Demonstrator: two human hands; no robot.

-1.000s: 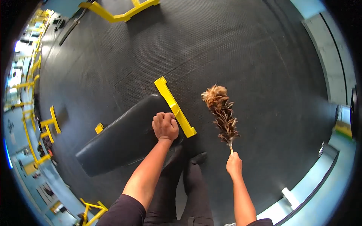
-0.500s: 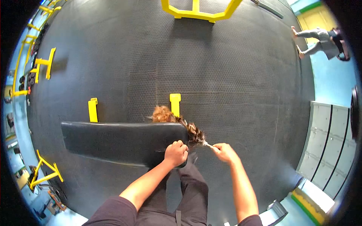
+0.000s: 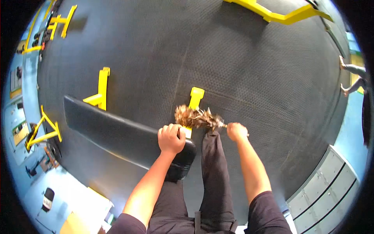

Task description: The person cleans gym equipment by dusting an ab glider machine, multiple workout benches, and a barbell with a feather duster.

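Note:
A long black padded bench (image 3: pixel 117 132) with yellow legs lies before me at a slant. My left hand (image 3: pixel 171 139) rests on the far edge of the pad near its right end, fingers curled over it. In my right hand (image 3: pixel 237 132) is the thin handle of a brown feather duster (image 3: pixel 200 118). The feathers lie across the yellow leg (image 3: pixel 196 95) at the bench's right end, just beyond the pad.
Black textured matting (image 3: pixel 148 50) covers the floor. A yellow frame (image 3: pixel 288 17) stands at the top right. Grey lockers (image 3: pixel 325 189) are at the lower right. Another person's legs (image 3: pixel 354 80) show at the right edge. More yellow stands line the left.
The view has turned, so the bench now slants. The duster has come out from behind the pad to lie over the leg. My left hand has shifted along the pad to its far edge.

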